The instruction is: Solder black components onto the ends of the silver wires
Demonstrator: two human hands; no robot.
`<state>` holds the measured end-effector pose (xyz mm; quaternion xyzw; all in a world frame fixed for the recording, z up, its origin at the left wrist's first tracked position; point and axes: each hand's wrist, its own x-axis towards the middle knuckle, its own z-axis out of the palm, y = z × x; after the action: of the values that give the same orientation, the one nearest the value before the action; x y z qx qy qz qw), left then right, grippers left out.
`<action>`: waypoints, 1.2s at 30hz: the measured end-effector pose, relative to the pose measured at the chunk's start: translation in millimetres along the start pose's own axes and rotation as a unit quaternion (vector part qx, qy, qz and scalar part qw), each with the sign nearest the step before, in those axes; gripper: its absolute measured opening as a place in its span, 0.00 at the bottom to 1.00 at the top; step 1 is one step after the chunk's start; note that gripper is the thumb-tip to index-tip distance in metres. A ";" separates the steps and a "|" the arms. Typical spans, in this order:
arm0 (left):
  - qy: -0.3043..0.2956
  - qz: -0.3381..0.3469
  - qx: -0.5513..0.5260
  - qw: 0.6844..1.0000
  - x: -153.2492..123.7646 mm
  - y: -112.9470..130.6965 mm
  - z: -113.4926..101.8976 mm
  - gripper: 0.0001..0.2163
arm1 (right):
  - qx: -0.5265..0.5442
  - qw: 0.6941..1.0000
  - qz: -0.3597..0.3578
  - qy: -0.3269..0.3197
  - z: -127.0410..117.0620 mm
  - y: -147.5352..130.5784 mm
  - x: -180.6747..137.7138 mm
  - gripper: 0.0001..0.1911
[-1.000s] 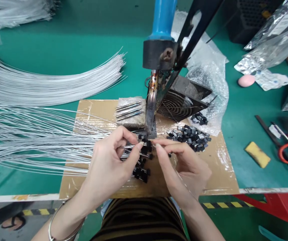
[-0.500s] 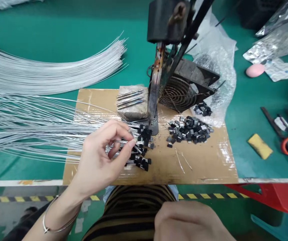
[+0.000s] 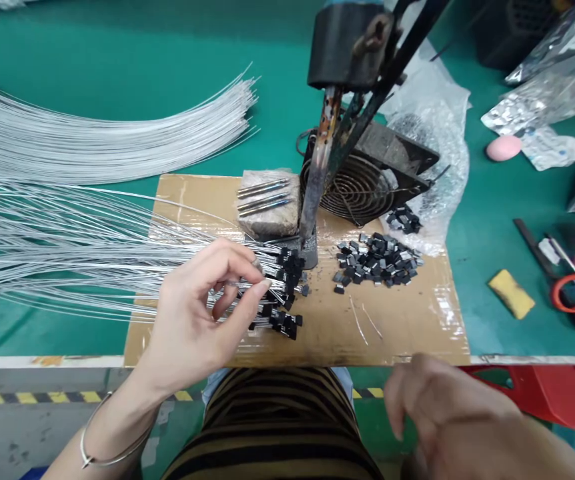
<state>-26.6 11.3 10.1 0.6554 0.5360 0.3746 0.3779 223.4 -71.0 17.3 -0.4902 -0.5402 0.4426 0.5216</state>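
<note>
My left hand [image 3: 212,310] is closed in a pinch, thumb against forefinger, over a spread of thin silver-white wires [image 3: 92,260]. What it pinches, if anything, is too small to make out. Just right of its fingertips lie the wire ends with small black connectors [image 3: 291,267]. Smeared by motion, my right hand [image 3: 442,407] hangs in front of the table edge, and its fingers cannot be read. A heap of loose black and silver connectors [image 3: 380,260] lies on the cardboard [image 3: 417,327], beyond my right hand.
A soldering iron [image 3: 320,153] hangs tip-down on a stand, beside a block [image 3: 270,223] bearing metal rods. Behind are a fan [image 3: 355,183] and a clear plastic bag [image 3: 442,147]. More wires [image 3: 157,143] lie back left; a yellow sponge [image 3: 511,293] and orange-handled scissors [image 3: 567,293] lie right.
My right hand has moved to the right and up toward the table edge, blurring. My left hand keeps its pinch in nearly the same place. The view has shifted slightly.
</note>
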 end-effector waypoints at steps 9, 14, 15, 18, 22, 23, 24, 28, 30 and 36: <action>-0.001 0.027 0.012 1.000 -3.8 1.8 0.6 0.07 | 0.049 0.996 0.030 0.073 0.3 26.2 25.5 0.28; 0.001 0.029 0.028 0.999 -3.6 2.2 -0.9 0.07 | 0.036 0.989 0.052 0.131 1.3 51.7 24.4 0.26; 0.000 0.027 0.033 0.999 -3.7 1.8 -1.2 0.07 | 0.034 0.988 0.057 0.140 1.3 55.1 24.6 0.27; -0.001 0.023 0.042 0.999 -4.5 0.9 -1.7 0.06 | 0.010 0.986 0.063 0.157 0.9 63.1 25.9 0.31; -0.011 0.015 0.047 0.999 -4.2 1.0 -1.8 0.04 | 0.015 0.984 0.072 0.165 0.0 70.0 27.2 0.33; -0.016 0.010 0.050 0.999 -3.6 1.2 -1.6 0.03 | 0.021 0.983 0.075 0.168 0.0 70.8 27.2 0.32; -0.022 0.005 0.054 0.998 -3.0 1.5 -1.4 0.02 | 0.023 0.982 0.078 0.172 0.2 71.1 27.1 0.30; -0.028 -0.022 0.066 0.997 -0.8 1.9 1.7 0.04 | 0.000 0.983 0.064 0.173 5.6 66.1 25.5 0.22; -0.021 -0.035 0.071 0.997 0.0 1.3 4.2 0.06 | -0.011 0.986 0.046 0.162 10.9 60.7 24.8 0.18; -0.010 -0.071 0.064 0.995 5.3 -2.9 8.3 0.07 | -0.069 0.985 0.049 0.153 19.7 56.0 27.3 0.14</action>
<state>-19.6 16.1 4.4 0.6425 0.6003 0.3051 0.3657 208.2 -36.1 -35.9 -0.6132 -0.4585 0.3486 0.5406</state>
